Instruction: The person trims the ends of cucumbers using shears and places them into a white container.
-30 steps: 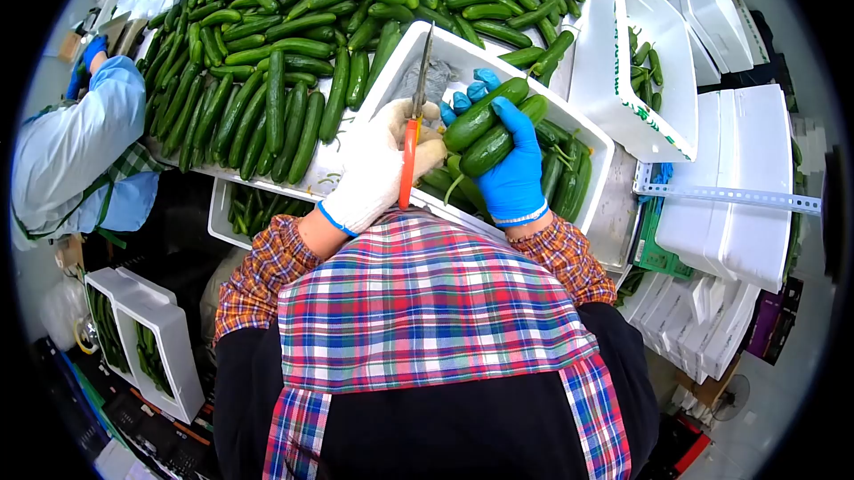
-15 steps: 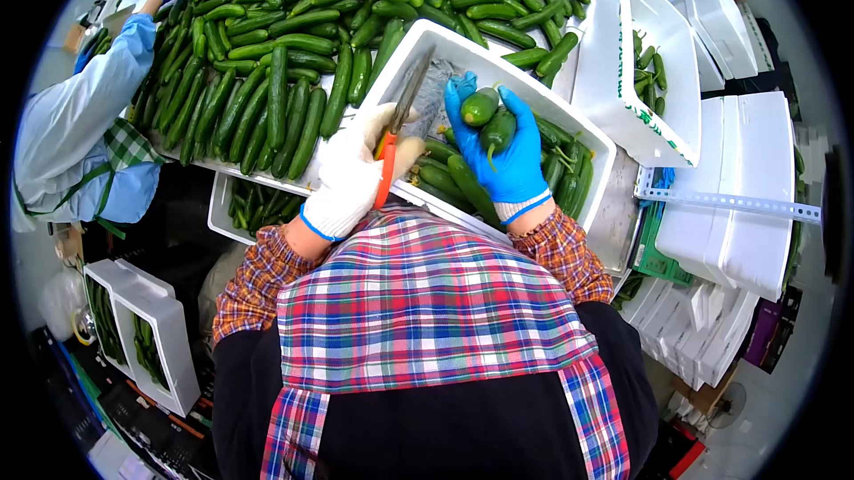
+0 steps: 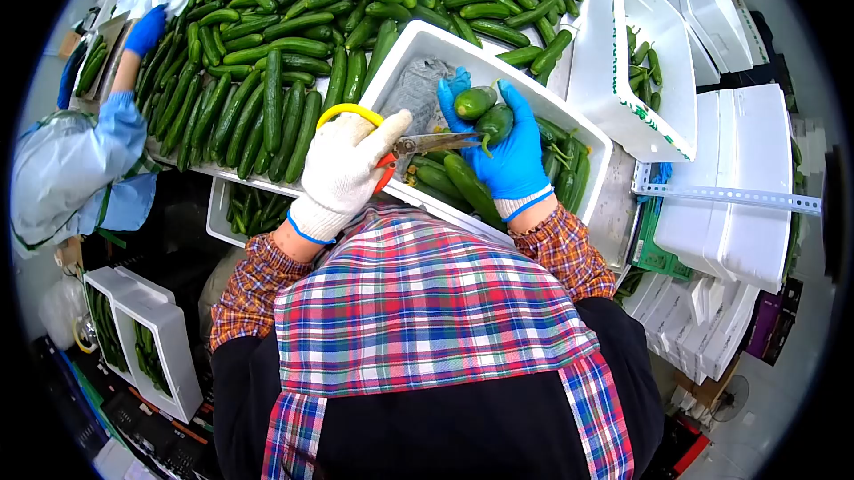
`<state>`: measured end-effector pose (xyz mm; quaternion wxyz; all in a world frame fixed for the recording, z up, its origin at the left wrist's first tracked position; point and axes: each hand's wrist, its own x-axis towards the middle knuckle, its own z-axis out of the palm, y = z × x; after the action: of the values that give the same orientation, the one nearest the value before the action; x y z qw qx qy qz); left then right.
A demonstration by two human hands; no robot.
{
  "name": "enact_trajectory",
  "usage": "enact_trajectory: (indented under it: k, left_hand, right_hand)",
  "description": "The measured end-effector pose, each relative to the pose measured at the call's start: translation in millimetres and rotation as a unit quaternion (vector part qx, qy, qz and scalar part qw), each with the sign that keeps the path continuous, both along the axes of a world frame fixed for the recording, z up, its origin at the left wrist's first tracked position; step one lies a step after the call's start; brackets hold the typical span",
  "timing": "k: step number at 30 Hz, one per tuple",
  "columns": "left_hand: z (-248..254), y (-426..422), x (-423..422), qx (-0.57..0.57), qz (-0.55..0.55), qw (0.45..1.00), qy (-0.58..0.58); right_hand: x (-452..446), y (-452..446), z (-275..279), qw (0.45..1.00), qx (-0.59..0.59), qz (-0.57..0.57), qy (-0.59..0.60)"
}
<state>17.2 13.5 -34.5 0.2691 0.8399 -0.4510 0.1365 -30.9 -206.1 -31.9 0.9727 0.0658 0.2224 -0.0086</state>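
Observation:
My left hand [image 3: 342, 164], in a white knit glove, grips scissors [image 3: 431, 144] with one yellow and one orange handle loop. The blades point right, with their tips by the stem end of a cucumber. In a blue glove, my right hand [image 3: 511, 164] holds two cucumbers [image 3: 476, 103], ends facing up, one with a short curved stem. Both hands are over a white foam box [image 3: 391, 80]. Inside the box lie more cucumbers [image 3: 471, 185] and, at its far left end, a crumpled grey sheet [image 3: 418, 93].
A large pile of cucumbers [image 3: 276, 44] covers the table beyond the box. At the right stands a tilted foam box [image 3: 667, 124] with a few cucumbers, near stacked white boxes [image 3: 729, 186]. A co-worker's blue-gloved hand [image 3: 145, 31] is at the pile's left edge.
My left hand has turned the scissors from pointing up to pointing right, bringing the blades to the cucumber stem. My right hand has barely moved. The co-worker's arm has shifted left and down.

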Motion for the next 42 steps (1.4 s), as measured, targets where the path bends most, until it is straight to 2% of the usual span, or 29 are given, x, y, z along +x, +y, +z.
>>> enact_trajectory:
  k: [5, 7, 10, 20, 22, 23, 25, 26, 28, 29, 31, 33, 35, 37, 39, 40, 42]
  left_hand:
    - [3.3, -1.5, 0.5, 0.004, -0.005, 0.999, -0.031]
    - [1.8, -2.2, 0.8, 0.005, -0.007, 1.000, -0.030]
    - [0.3, -3.2, 1.3, 0.007, -0.008, 1.000, -0.029]
    - [-1.9, -2.8, -2.2, 0.015, -0.014, 0.995, 0.094]
    - [-3.2, 0.6, -1.4, 0.015, -0.007, 0.992, 0.128]
    - [-2.6, 3.2, -0.9, 0.004, -0.006, 0.990, 0.143]
    - [0.4, 5.2, -2.1, -0.005, -0.002, 0.987, 0.159]
    - [4.2, 3.6, -3.4, -0.026, 0.015, 0.979, 0.203]
    - [13.9, 2.3, -2.8, -0.028, 0.034, 0.960, 0.278]
    - [17.3, 0.9, -1.5, -0.029, 0.036, 0.960, 0.278]
    - [21.9, -3.5, 0.2, 0.005, 0.021, 0.971, 0.239]
    - [26.5, -9.1, -1.4, -0.006, 0.013, 0.968, 0.251]
    - [27.4, -13.5, -2.8, -0.014, 0.006, 0.965, 0.262]
    - [27.2, -16.5, -3.6, 0.008, 0.010, 0.966, 0.259]
    - [27.0, -17.5, -3.4, 0.017, 0.007, 0.966, 0.257]
    - [27.1, -17.3, -3.3, 0.025, 0.004, 0.967, 0.255]
    - [27.1, -16.0, -2.9, 0.036, 0.001, 0.971, 0.236]
  right_hand:
    - [-1.1, 2.4, -1.3, 1.000, -0.022, -0.007, 0.006]
    - [-3.3, 1.1, -6.5, 0.998, 0.024, -0.012, -0.053]
    - [-3.2, 2.0, -4.9, 0.999, 0.027, -0.021, -0.041]
    - [-1.7, -3.2, -0.8, 0.999, -0.017, -0.039, 0.005]
    - [-6.6, -4.6, -2.3, 0.979, -0.194, -0.046, -0.041]
    - [-10.1, -5.4, 2.5, 0.979, -0.194, -0.045, -0.042]
    - [-19.5, -8.2, 15.2, 0.925, -0.377, -0.026, -0.031]
    - [-24.0, -13.2, 13.4, 0.882, -0.470, 0.009, -0.023]
    - [-28.4, -13.2, 24.3, 0.808, -0.587, 0.030, -0.043]
    - [-30.3, -14.4, 24.8, 0.772, -0.632, 0.048, -0.044]
    - [-34.4, -14.8, 19.6, 0.753, -0.654, 0.066, -0.028]
    - [-37.7, -15.3, 12.3, 0.734, -0.674, 0.084, -0.011]
    - [-38.8, -12.0, 6.4, 0.645, -0.760, 0.071, -0.040]
    - [-40.2, -8.5, 7.4, 0.654, -0.753, 0.064, -0.045]
    - [-40.1, -9.5, 7.2, 0.560, -0.825, 0.033, -0.069]
    - [-40.4, -9.7, 7.1, 0.561, -0.824, 0.032, -0.067]
    - [-40.8, -11.1, 7.1, 0.530, -0.844, 0.016, -0.081]
